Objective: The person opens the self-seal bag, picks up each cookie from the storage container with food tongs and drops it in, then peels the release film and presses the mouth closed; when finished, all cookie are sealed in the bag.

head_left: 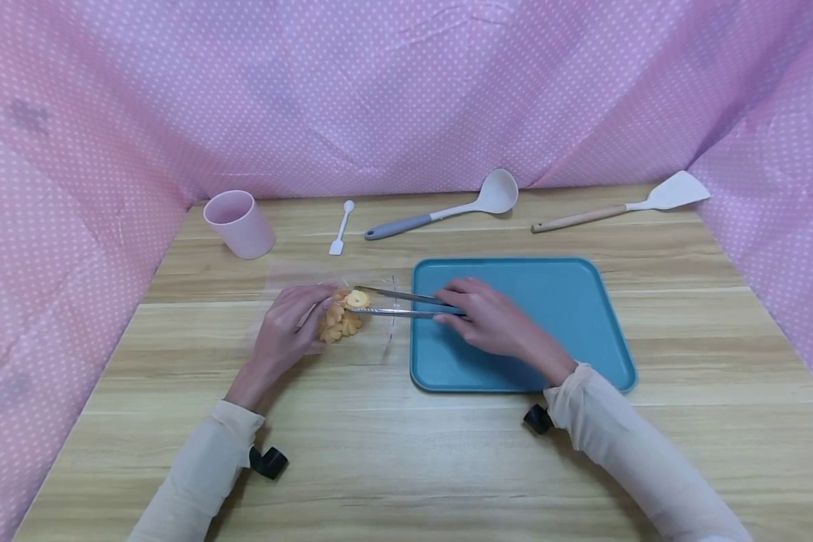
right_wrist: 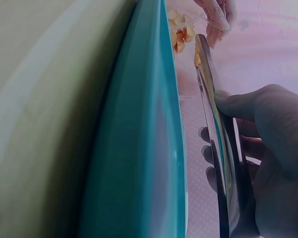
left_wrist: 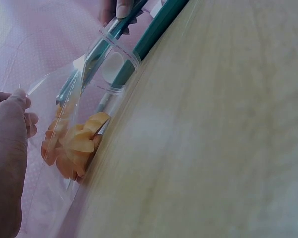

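Fingers of right hand (head_left: 497,320) pinch tongs (head_left: 406,312) across edge of tray (head_left: 572,297); left hand (head_left: 287,324) seemingly pinches clear bag (left_wrist: 49,91)

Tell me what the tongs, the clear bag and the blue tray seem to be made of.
Tongs: polished metal, probably steel, judging by the silvery shine along the arms.
Clear bag: thin, glossy plastic film; it is see-through and catches glints.
Blue tray: likely plastic, smooth and evenly coloured with rounded corners, though coated metal remains possible.

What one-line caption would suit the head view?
Left hand pinching a clear bag of cookies, right hand holding metal tongs that reach inside, blue tray alongside.
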A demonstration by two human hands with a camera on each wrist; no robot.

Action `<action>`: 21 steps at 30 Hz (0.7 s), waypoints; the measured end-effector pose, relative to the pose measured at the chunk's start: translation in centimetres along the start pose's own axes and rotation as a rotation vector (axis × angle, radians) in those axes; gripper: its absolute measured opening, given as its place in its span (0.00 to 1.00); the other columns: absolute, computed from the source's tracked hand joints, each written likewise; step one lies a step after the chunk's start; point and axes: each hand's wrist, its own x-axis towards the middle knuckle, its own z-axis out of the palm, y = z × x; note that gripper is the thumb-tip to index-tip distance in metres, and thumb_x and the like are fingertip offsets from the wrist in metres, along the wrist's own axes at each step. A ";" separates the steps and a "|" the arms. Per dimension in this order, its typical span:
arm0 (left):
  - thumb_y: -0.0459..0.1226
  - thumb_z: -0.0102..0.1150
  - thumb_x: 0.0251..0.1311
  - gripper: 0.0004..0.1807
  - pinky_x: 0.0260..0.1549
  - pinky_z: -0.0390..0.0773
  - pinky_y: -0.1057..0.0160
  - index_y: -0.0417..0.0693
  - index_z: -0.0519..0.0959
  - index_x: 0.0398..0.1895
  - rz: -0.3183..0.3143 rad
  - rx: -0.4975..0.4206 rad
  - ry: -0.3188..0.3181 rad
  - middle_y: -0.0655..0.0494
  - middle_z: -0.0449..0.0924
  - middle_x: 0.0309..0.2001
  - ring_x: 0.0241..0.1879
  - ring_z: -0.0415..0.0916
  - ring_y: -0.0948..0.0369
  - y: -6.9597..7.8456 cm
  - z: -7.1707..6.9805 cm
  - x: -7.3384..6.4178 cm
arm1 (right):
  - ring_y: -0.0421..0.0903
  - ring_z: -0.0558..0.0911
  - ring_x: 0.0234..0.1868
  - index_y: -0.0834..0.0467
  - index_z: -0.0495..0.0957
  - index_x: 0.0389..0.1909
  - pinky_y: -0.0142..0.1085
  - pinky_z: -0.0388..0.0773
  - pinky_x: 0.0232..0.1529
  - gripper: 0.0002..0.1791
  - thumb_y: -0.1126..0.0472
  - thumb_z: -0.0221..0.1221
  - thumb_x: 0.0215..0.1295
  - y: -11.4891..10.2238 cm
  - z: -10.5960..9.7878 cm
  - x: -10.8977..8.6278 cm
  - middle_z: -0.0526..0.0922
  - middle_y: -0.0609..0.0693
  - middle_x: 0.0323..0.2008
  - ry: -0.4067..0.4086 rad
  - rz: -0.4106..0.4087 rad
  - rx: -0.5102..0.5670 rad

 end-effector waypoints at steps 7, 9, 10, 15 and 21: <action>0.41 0.53 0.80 0.19 0.56 0.77 0.48 0.32 0.85 0.48 0.004 -0.012 0.000 0.41 0.87 0.50 0.47 0.85 0.42 0.1 0.0 0.0 | 0.52 0.79 0.50 0.63 0.82 0.59 0.47 0.80 0.48 0.18 0.58 0.63 0.75 -0.5 0.7 1.0 0.83 0.56 0.51 -0.007 0.033 0.047; 0.40 0.53 0.79 0.18 0.55 0.77 0.46 0.32 0.85 0.48 0.000 -0.015 -0.003 0.42 0.87 0.50 0.47 0.85 0.42 0.1 0.0 0.0 | 0.51 0.79 0.48 0.64 0.82 0.60 0.46 0.80 0.46 0.18 0.58 0.63 0.75 -0.6 0.8 1.3 0.83 0.56 0.50 -0.013 0.053 0.067; 0.40 0.54 0.79 0.18 0.55 0.77 0.46 0.32 0.85 0.48 -0.002 -0.017 -0.003 0.42 0.87 0.50 0.48 0.85 0.42 0.1 0.0 0.0 | 0.50 0.79 0.47 0.64 0.82 0.60 0.45 0.79 0.46 0.18 0.58 0.63 0.75 -0.7 0.9 1.4 0.83 0.55 0.50 -0.017 0.063 0.077; 0.40 0.54 0.79 0.18 0.56 0.77 0.46 0.32 0.85 0.49 -0.005 -0.019 -0.005 0.41 0.87 0.50 0.48 0.84 0.42 0.1 0.0 0.0 | 0.50 0.79 0.47 0.64 0.82 0.61 0.45 0.79 0.46 0.19 0.58 0.62 0.76 -1.0 1.2 2.0 0.83 0.56 0.50 -0.034 0.093 0.087; 0.41 0.53 0.79 0.18 0.54 0.77 0.43 0.32 0.85 0.49 -0.007 -0.028 -0.001 0.41 0.87 0.50 0.48 0.84 0.42 0.1 0.0 0.0 | 0.51 0.79 0.46 0.65 0.82 0.60 0.45 0.80 0.46 0.19 0.58 0.63 0.75 -1.4 1.6 2.6 0.83 0.57 0.49 -0.024 0.082 0.080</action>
